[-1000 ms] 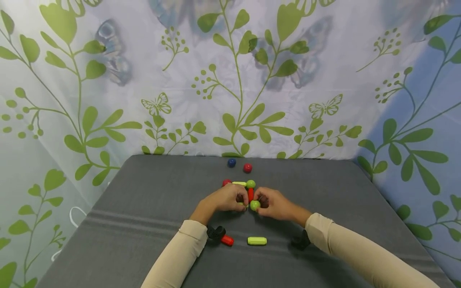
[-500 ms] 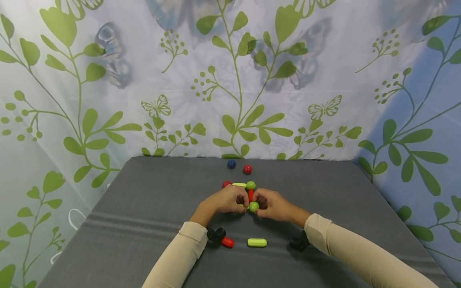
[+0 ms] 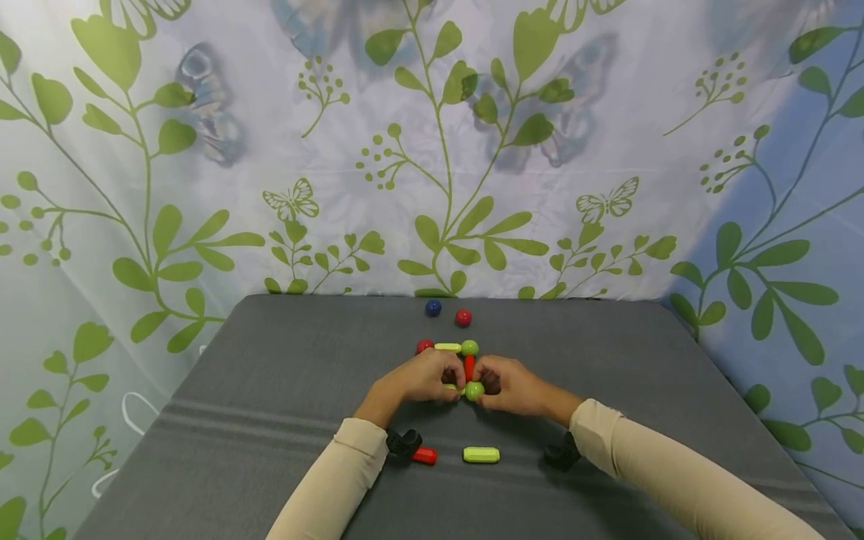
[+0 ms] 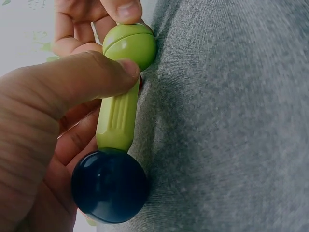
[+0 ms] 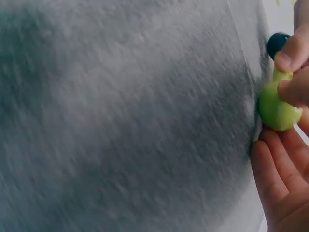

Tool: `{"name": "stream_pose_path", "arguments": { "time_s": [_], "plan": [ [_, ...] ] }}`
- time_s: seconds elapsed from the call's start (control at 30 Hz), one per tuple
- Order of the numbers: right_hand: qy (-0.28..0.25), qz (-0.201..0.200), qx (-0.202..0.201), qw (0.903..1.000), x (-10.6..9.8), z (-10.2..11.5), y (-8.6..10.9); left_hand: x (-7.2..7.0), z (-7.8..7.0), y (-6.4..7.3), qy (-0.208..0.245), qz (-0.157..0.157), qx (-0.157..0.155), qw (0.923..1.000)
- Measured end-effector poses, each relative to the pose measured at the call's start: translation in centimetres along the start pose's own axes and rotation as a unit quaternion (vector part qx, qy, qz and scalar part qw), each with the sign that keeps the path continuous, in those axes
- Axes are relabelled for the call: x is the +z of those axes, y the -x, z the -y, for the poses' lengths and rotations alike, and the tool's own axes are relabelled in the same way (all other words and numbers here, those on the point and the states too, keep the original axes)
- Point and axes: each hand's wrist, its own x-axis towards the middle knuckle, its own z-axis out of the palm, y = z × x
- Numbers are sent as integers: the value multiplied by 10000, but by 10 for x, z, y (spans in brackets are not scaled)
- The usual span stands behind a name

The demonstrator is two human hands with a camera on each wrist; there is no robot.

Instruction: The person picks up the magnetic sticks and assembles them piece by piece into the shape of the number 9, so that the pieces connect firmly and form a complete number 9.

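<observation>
My left hand (image 3: 421,375) pinches a yellow-green ribbed stick (image 4: 117,121) between thumb and fingers. A dark blue ball (image 4: 110,186) sits on the stick's near end in the left wrist view. At its other end, the stick meets a green ball (image 3: 475,391), which my right hand (image 3: 516,384) holds between thumb and fingers. From that ball a red stick (image 3: 469,367) runs back to a second green ball (image 3: 469,347). A yellow stick (image 3: 448,347) links this one to a red ball (image 3: 424,346), partly hidden by my left hand.
On the grey table (image 3: 304,360), a loose red stick (image 3: 424,455) and a loose yellow stick (image 3: 481,454) lie near my forearms. A blue ball (image 3: 433,307) and another red ball (image 3: 463,318) rest by the far edge, before a patterned curtain (image 3: 324,150).
My right hand has shifted slightly left with the green ball, closing the small gap to the yellow-green stick in my left hand. The loose pieces stay put.
</observation>
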Motion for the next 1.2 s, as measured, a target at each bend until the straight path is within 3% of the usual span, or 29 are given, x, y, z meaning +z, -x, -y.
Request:
{"name": "stream_pose_path", "arguments": {
  "time_s": [0.23, 0.43, 0.63, 1.0, 1.2],
  "plan": [
    [261, -69, 234, 9994, -21, 0, -9, -2, 0, 3, 26, -4, -7, 10000],
    [289, 73, 127, 9995, -33, -6, -27, -5, -3, 5, -239, -141, 269, 9993],
    [334, 220, -104, 9991, -33, -14, -37, -4, -9, 4, -353, -131, 580, 9976],
    [359, 425, -466, 9974, -24, -20, -42, -2, -9, 2, -296, 79, 453, 9985],
    [619, 490, -652, 9947, -25, -25, -45, -2, -6, 0, -123, -26, 708, 9974]
  ]
}}
